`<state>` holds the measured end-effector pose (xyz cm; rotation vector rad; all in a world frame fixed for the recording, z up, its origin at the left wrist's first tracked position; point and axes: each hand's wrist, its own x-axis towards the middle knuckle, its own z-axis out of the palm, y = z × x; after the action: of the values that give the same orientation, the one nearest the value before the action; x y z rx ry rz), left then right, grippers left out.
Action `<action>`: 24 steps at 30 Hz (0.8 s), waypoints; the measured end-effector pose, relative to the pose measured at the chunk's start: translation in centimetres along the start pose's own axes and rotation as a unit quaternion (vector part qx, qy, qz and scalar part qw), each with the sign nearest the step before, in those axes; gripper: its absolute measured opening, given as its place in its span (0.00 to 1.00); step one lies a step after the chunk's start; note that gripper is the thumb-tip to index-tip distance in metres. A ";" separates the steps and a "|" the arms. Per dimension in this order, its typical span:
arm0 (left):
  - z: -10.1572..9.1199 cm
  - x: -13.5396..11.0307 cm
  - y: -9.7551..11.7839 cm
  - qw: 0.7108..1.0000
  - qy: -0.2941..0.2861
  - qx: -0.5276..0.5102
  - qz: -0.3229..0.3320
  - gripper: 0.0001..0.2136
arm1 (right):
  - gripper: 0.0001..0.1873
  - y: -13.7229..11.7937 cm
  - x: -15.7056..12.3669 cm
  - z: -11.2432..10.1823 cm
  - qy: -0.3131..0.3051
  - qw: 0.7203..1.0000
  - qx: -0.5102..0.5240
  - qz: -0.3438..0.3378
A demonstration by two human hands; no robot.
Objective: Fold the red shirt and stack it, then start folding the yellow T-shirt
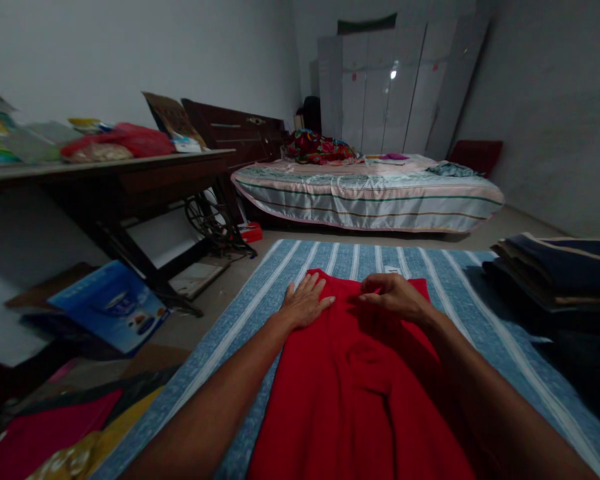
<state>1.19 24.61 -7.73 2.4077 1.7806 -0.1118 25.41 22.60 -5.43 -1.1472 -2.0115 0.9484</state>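
Red fabric (330, 387) lies under flat, spread left fingers (313, 285); right fingers (379, 280) hover above, half-curled, parted.

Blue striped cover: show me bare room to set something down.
Bare: the cover between red garment and dark folded clothes, also left of the left hand. Crowded: the middle, under the garment; the right side, under the clothes.

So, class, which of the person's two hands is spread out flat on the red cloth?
The left hand, palm down near the far left corner of the red cloth; the right hand is arched, its fingers curled.
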 end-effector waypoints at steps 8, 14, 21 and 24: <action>-0.9 -0.3 0.3 1.000 -0.007 0.003 -0.004 0.35 | 0.10 2.0 0.2 0.8 -0.038 0.990 -0.132 0.025; -1.6 -1.8 1.8 0.999 0.005 -0.034 0.024 0.33 | 0.11 1.8 0.4 0.6 -0.056 0.988 -0.140 0.019; -0.7 -2.8 2.8 0.999 -0.004 -0.036 0.006 0.33 | 0.09 0.9 0.8 0.9 -0.064 0.979 -0.191 0.025; -1.2 -4.4 3.3 0.999 0.008 -0.033 0.017 0.32 | 0.09 -0.4 -0.4 1.4 -0.027 0.974 -0.225 0.026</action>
<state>3.06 19.67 -5.71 2.3986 1.7217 -0.0296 24.25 21.67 -5.94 -1.4262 -2.3232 0.5628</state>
